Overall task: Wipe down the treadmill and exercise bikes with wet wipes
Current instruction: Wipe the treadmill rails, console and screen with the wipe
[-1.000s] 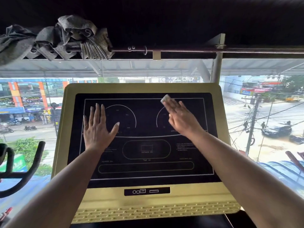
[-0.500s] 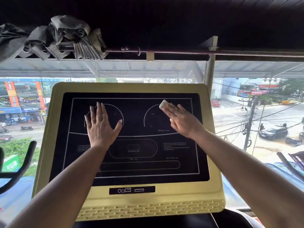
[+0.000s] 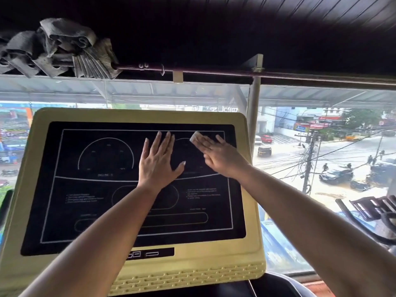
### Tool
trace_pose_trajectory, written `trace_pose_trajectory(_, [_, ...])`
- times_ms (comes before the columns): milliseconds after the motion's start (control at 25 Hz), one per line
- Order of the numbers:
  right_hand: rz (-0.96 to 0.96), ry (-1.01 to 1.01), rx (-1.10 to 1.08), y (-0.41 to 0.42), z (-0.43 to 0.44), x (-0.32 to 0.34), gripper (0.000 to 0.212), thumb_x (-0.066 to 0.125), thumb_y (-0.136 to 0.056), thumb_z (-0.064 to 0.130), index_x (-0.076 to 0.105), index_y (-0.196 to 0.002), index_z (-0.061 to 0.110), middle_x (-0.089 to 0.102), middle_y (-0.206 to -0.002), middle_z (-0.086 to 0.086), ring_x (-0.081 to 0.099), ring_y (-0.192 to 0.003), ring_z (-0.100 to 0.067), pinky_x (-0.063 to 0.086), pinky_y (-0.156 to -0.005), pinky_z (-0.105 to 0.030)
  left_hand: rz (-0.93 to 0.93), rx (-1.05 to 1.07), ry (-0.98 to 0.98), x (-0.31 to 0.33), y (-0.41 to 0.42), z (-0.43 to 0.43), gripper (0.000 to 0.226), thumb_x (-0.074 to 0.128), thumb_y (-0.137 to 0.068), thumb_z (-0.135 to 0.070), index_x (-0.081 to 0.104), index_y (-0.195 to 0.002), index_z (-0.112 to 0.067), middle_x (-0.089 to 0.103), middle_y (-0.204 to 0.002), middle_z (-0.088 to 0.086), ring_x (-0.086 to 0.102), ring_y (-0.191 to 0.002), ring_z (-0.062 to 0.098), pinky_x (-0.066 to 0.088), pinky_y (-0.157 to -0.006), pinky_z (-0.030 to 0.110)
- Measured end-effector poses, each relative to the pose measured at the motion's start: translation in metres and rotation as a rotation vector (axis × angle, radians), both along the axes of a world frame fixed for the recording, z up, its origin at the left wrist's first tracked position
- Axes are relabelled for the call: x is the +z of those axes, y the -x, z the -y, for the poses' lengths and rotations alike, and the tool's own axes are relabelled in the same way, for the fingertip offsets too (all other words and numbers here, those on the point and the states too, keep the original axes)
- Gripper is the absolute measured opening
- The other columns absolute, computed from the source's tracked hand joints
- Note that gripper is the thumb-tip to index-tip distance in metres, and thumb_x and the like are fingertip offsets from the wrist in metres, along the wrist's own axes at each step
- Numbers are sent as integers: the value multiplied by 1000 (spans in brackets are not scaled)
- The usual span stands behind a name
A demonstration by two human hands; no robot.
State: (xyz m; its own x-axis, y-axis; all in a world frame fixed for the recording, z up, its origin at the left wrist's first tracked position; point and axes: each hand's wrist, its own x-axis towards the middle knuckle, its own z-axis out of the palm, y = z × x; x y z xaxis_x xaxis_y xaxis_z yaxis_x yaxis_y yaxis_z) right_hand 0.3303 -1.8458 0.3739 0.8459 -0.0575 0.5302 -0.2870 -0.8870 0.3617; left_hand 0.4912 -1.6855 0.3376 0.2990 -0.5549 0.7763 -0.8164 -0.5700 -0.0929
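Top left: grey cloths (image 3: 64, 48) bunched over a dark rod (image 3: 214, 71) under the ceiling. Below, across the lower left and middle: a treadmill console (image 3: 214, 262), pale yellow frame around a black panel (image 3: 96, 189) marked with white outlines of dials and bars. Lays the left grip (image 3: 158, 161) flat on that panel between the two dials, released, fingers straight and slightly spread, thumb out to the right, holding nothing. Just to its right, near but apart, presses the right grip (image 3: 220, 155) onto a small white wet wipe (image 3: 195, 137), also released rather than clenched, straight fingers angled up and left over the right dial. Pins the wipe against the upper right part of the panel, only its far corner showing past the fingertips. Right of the console: a grey metal post (image 3: 254, 116) at the window glass. Beyond it, a wet street with a dark car (image 3: 335, 175), poles and tangled wires. At the far right edge: dark gym equipment (image 3: 372, 207), too cut off to identify.
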Motion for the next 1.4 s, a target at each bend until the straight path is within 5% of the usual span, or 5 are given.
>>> trace_pose_trajectory(240, [314,-253,-305,-10,-5,-5,58,19,-103,30,-5,-152,9,-10,-160,-8,-5,-148,-18,-6,-118,-31,-67,-18,36,-12,21,25,87,9,-89,-70,-7,-157,-17,-10,-164,-1,-12,-151,18,-7,-123,42])
trace_pose_trajectory(560, [192,-100,-109,-14,9,0,55,20,-103,32,-1,-153,26,-3,-161,5,-1,-147,-10,-1,-121,-37,-74,-19,13,-14,17,23,86,15,-92,-70,-9,-157,-19,-12,-164,-2,-17,-150,17,-9,-123,41])
trace_pose_trajectory(960, [427,-460,-291,16,18,-18,55,28,-103,30,12,-154,20,3,-161,2,0,-148,-11,-9,-114,-23,-77,-68,-6,-15,16,18,82,21,-92,-66,-2,-157,-20,-7,-164,-2,-12,-151,18,-6,-123,40])
trace_pose_trajectory(1120, [403,-447,-190,42,12,-36,53,41,-101,22,25,-151,22,21,-158,4,14,-147,-14,21,-119,-37,-86,-157,16,-20,17,12,81,24,-90,-63,17,-157,-17,12,-164,1,5,-152,20,2,-124,39])
trace_pose_trajectory(1400, [338,-387,-248,70,-12,-49,53,49,-94,7,44,-142,31,61,-130,-5,65,-105,-26,54,-88,-37,-154,-227,-77,-27,25,-20,74,47,-95,-52,21,-156,-19,13,-164,0,6,-151,14,4,-122,33])
